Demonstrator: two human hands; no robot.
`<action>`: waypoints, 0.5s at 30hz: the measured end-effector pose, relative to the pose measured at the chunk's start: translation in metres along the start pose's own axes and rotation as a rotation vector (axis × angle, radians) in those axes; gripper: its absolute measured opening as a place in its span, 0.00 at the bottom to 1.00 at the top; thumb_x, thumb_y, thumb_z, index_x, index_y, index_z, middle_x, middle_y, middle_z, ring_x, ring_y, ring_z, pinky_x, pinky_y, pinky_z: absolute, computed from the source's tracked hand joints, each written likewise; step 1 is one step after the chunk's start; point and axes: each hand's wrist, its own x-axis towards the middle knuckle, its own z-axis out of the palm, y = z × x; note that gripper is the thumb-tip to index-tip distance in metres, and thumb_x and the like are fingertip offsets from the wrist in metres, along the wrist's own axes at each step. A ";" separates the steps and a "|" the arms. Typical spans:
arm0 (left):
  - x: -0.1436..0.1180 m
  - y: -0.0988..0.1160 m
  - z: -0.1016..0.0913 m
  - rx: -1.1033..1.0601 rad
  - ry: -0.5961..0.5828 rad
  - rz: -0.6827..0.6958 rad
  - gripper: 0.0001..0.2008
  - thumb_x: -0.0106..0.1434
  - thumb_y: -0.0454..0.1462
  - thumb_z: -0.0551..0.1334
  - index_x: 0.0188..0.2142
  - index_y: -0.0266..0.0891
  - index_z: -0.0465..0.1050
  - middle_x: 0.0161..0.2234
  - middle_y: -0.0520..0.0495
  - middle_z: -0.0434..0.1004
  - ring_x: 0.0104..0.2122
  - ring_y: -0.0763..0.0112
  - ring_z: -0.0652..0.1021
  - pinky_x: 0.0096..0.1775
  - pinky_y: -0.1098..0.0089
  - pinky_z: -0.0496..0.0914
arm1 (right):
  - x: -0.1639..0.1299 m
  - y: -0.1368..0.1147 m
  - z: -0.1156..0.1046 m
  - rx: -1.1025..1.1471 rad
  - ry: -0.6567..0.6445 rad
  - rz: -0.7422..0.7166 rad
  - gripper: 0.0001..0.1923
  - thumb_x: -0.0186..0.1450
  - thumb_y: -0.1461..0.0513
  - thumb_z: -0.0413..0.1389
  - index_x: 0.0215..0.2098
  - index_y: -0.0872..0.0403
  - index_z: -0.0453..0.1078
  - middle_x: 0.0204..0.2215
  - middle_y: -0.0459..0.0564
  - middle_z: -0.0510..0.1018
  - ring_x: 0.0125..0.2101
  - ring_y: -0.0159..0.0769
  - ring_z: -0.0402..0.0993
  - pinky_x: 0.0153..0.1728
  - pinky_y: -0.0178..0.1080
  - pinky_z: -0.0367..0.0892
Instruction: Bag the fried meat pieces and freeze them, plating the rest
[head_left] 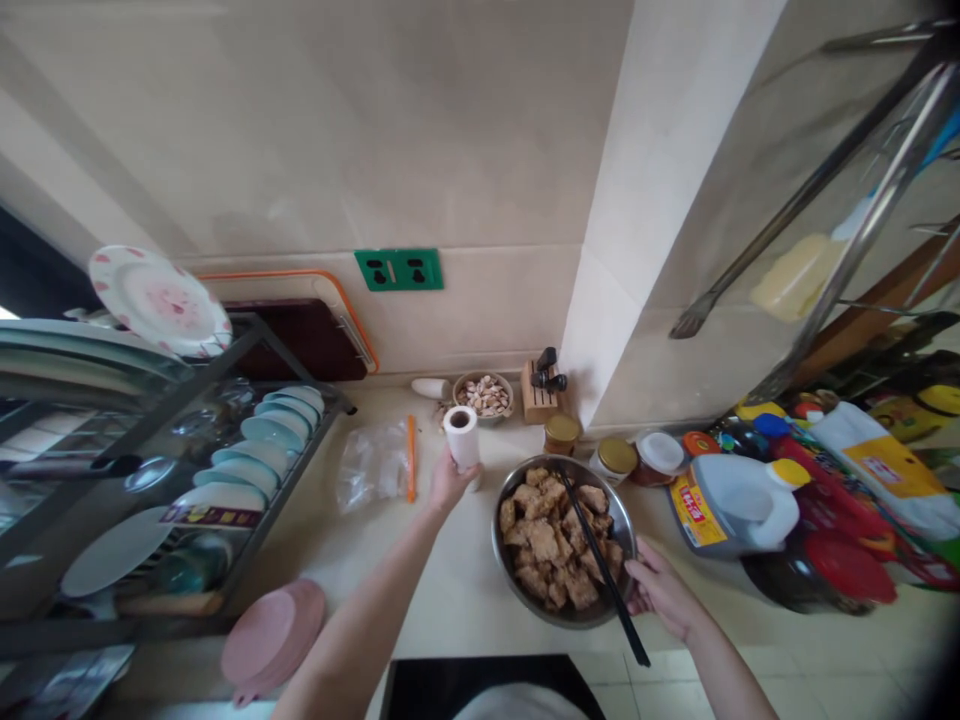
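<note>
My left hand point(448, 482) grips a white paper towel roll point(462, 435) standing upright on the counter. To its right sits a metal bowl point(507, 566) filled with fried brown pieces point(551, 540). Black chopsticks point(600, 565) lie across the bowl, pointing toward me. My right hand point(660, 590) holds the bowl's near right rim, next to the chopsticks' handle end.
A dish rack point(247, 500) with plates and bowls fills the left. Pink lids point(271, 632), a plastic bag point(371, 465) and an orange stick point(411, 458) lie on the counter. A nut bowl point(484, 396), jars point(561, 433) and oil bottles point(739, 505) crowd the back and right.
</note>
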 end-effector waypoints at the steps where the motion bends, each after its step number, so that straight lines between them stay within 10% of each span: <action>1: -0.002 -0.004 -0.013 0.005 0.020 -0.011 0.26 0.47 0.43 0.69 0.44 0.37 0.68 0.38 0.39 0.78 0.39 0.52 0.77 0.39 0.57 0.71 | 0.002 0.000 0.002 0.004 -0.011 -0.005 0.29 0.50 0.57 0.60 0.50 0.51 0.61 0.19 0.39 0.74 0.16 0.30 0.67 0.18 0.33 0.66; 7: -0.049 -0.029 -0.061 -0.055 0.021 -0.033 0.21 0.46 0.47 0.67 0.37 0.41 0.67 0.35 0.41 0.79 0.35 0.54 0.78 0.35 0.59 0.74 | 0.008 -0.005 -0.009 -0.102 0.063 -0.016 0.35 0.53 0.50 0.61 0.56 0.51 0.60 0.27 0.45 0.78 0.22 0.36 0.75 0.26 0.40 0.73; 11: -0.077 -0.041 -0.060 -0.084 -0.032 -0.033 0.19 0.47 0.48 0.66 0.33 0.41 0.67 0.31 0.42 0.78 0.33 0.54 0.78 0.37 0.57 0.73 | 0.002 -0.023 -0.008 -0.355 0.328 -0.397 0.33 0.55 0.46 0.59 0.54 0.53 0.67 0.40 0.56 0.81 0.38 0.46 0.79 0.41 0.47 0.75; 15: -0.081 -0.042 -0.056 -0.100 -0.023 -0.032 0.21 0.47 0.48 0.66 0.36 0.39 0.67 0.35 0.42 0.78 0.36 0.55 0.78 0.40 0.56 0.72 | -0.013 -0.035 0.037 -0.440 0.243 -0.664 0.24 0.62 0.47 0.53 0.49 0.52 0.72 0.47 0.57 0.79 0.47 0.46 0.76 0.50 0.48 0.71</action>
